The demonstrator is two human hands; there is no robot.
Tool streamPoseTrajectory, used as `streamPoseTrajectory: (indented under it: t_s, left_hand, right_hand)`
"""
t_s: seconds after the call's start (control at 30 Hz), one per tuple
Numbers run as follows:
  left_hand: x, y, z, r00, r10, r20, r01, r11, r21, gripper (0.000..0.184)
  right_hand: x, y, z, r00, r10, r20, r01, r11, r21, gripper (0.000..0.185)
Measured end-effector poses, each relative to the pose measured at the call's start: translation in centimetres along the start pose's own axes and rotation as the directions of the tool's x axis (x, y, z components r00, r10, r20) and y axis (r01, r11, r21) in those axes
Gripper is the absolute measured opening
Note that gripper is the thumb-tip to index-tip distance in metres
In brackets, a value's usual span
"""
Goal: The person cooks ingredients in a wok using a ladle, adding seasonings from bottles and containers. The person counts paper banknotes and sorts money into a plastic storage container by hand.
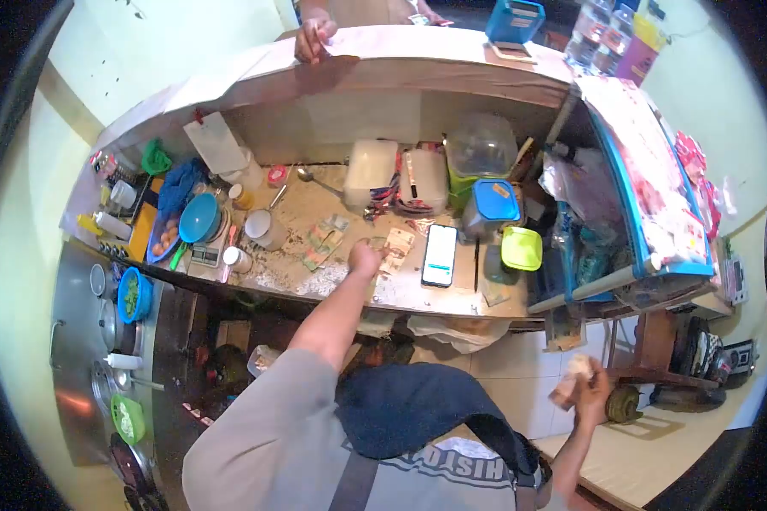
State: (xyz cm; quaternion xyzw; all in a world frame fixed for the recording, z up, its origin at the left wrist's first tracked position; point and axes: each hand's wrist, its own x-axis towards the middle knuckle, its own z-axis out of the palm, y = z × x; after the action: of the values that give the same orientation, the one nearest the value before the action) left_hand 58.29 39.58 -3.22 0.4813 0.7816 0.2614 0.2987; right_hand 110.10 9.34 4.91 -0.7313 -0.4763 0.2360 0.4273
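Note:
My left hand (366, 258) is over the counter, fingers drawn together at the left edge of a pale orange-brown banknote (398, 250). Greenish banknotes (325, 239) lie to its left. On the other side, a smartphone (439, 255) with a lit white screen lies flat. Out to the lower right, away from the counter, my right hand (595, 393) is closed around what look like folded banknotes (574, 379), brownish and pale.
Along the counter stand a white cup (263, 229), a ladle (317, 181), a blue-lidded container (495, 201) and a lime-green tub (521, 248). A blue bowl (198, 219) sits near eggs (167, 238). Another person's hand (314, 40) rests on the raised ledge (383, 44).

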Motion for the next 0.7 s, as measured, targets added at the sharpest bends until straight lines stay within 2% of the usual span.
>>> streamPoseTrajectory:
  t_s: [0.03,0.07,0.1,0.17,0.2,0.23,0.3,0.33,0.37,0.4,0.43,0.47,0.53,0.57,0.6,0.67,0.7]
  left_hand:
    - [0.2,0.2,-0.1,1.0,-0.009,0.008,0.008,0.997,0.074,0.06]
    - [0.2,0.6,-0.4,1.0,0.01,0.018,-0.012,0.993,0.116,0.066]
    - [0.6,0.3,-0.1,1.0,0.006,0.02,-0.008,0.994,0.112,0.066]
    - [1.7,-0.6,0.7,0.999,0.022,0.047,-0.024,0.998,0.055,0.067]
    - [1.5,-0.3,0.3,0.998,0.017,0.061,-0.021,0.997,0.072,0.066]
    - [2.2,-0.7,0.5,0.998,0.017,0.06,-0.021,0.997,0.072,0.066]
    - [2.7,-1.2,0.4,0.988,-0.027,0.151,0.015,0.997,0.078,0.063]
    - [2.2,-1.2,0.1,0.993,0.043,0.109,-0.053,0.994,0.098,0.062]
    - [1.8,-0.5,-0.7,0.99,0.052,0.131,-0.066,0.992,0.105,0.062]
    - [1.5,0.3,-1.3,0.991,0.074,0.112,-0.089,0.987,0.132,0.059]
    - [1.2,0.4,-1.0,0.987,0.109,0.121,-0.128,0.978,0.164,0.057]
    - [4.2,-5.0,2.9,0.93,0.368,0.012,-0.368,0.928,0.047,0.049]
    - [3.2,-3.4,1.4,0.965,0.199,0.17,-0.21,0.977,0.047,0.045]
    - [3.7,-3.5,1.8,0.932,0.317,0.173,-0.344,0.925,0.16,0.053]
    - [8.6,-9.4,5.4,0.924,0.36,0.131,-0.364,0.931,0.009,0.06]
    - [5.0,-4.7,2.6,0.957,0.275,0.095,-0.288,0.943,0.168,0.066]
    - [3.7,-3.0,1.5,0.961,0.259,0.097,-0.273,0.945,0.181,0.068]
  right_hand:
    - [-0.6,-2.1,1.6,1.0,-0.001,0.005,0.001,1.0,-0.006,0.048]
    - [-1.1,-5.2,3.9,0.991,0.106,0.083,-0.116,0.984,0.133,0.049]
    - [-1.3,-7.5,5.8,0.964,0.2,0.173,-0.24,0.935,0.26,0.051]
    - [-0.8,-8.7,9.0,0.943,0.26,0.205,-0.32,0.879,0.354,0.051]
    - [-0.5,-9.4,10.2,0.954,0.232,0.19,-0.28,0.916,0.287,0.052]
    - [0.0,-8.9,11.1,0.954,0.231,0.19,-0.279,0.916,0.287,0.052]
    - [0.8,-7.7,12.4,0.986,0.091,0.143,-0.136,0.927,0.349,0.053]
    - [1.0,-7.8,12.2,0.976,0.13,0.175,-0.185,0.917,0.352,0.055]
    - [1.2,-8.7,11.8,0.967,0.183,0.179,-0.231,0.925,0.302,0.057]
    - [1.4,-9.1,11.8,0.977,0.181,0.115,-0.205,0.943,0.26,0.059]
    - [1.5,-6.9,11.3,0.949,0.302,0.087,-0.314,0.916,0.251,0.061]
    - [1.3,-11.2,10.8,0.929,0.353,0.11,-0.369,0.874,0.316,0.063]
    - [0.9,-7.1,9.8,0.972,0.235,-0.016,-0.224,0.943,0.248,0.061]
    - [0.5,-8.7,9.0,0.968,0.246,-0.057,-0.222,0.935,0.278,0.06]
    - [0.5,-8.0,7.8,0.954,0.281,-0.101,-0.241,0.924,0.297,0.06]
    - [1.0,-5.7,5.2,0.924,0.316,-0.216,-0.231,0.911,0.342,0.059]
    - [1.6,-4.1,4.2,0.903,0.318,-0.289,-0.202,0.908,0.367,0.059]
